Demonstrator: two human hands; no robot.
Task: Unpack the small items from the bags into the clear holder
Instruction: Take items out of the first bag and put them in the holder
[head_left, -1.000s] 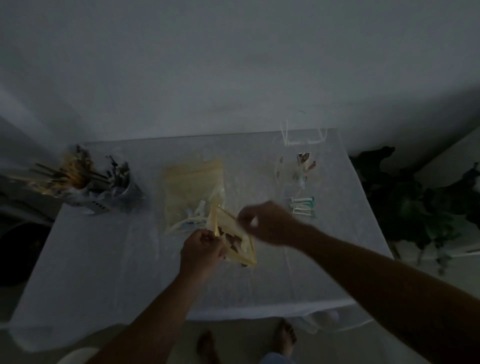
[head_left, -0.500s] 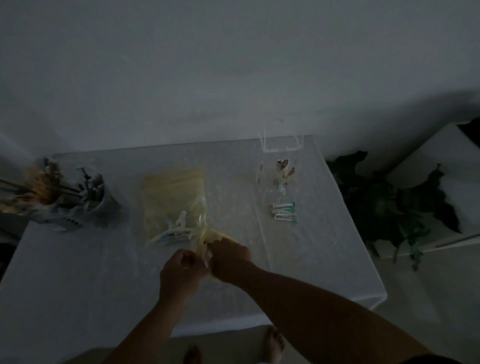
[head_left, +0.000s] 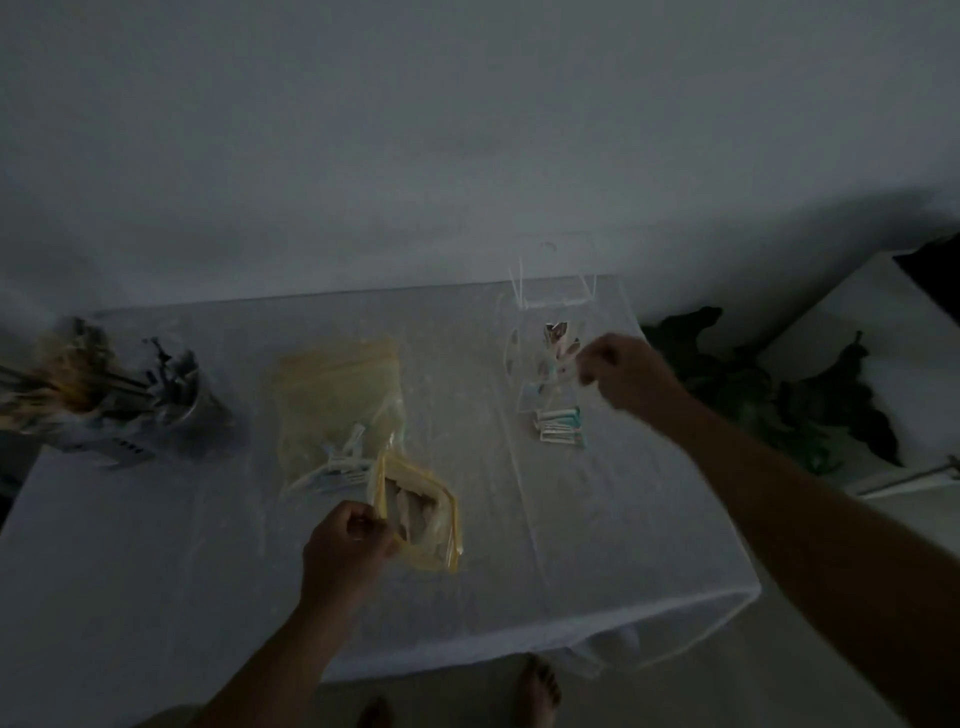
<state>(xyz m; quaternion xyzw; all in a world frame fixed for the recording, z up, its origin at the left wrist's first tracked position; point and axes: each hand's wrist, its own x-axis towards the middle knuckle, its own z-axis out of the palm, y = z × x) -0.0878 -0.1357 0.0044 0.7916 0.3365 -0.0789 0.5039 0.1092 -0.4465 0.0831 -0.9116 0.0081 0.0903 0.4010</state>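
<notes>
I take the clear holder (head_left: 551, 358) as my landmark: it stands near the far right corner of the white-clothed table (head_left: 156, 545), with a few small dark-and-pale items visible inside its upper part and a little stack of teal-and-white packets (head_left: 560, 427) at its front foot. My right hand (head_left: 621, 371) hovers just beside the holder's right wall, fingers curled close together; whether they pinch anything I cannot tell in this dim, blurred light. Well toward me and left of the holder, my left hand (head_left: 347, 545) grips the mouth edge of a small yellow zip bag (head_left: 415, 514), holding it open with pale pieces showing inside. Just beyond that bag lies a larger yellowish bag (head_left: 337, 400), flat, with white packets at its near end. Far left of the holder stand cups of utensils (head_left: 114, 395).
</notes>
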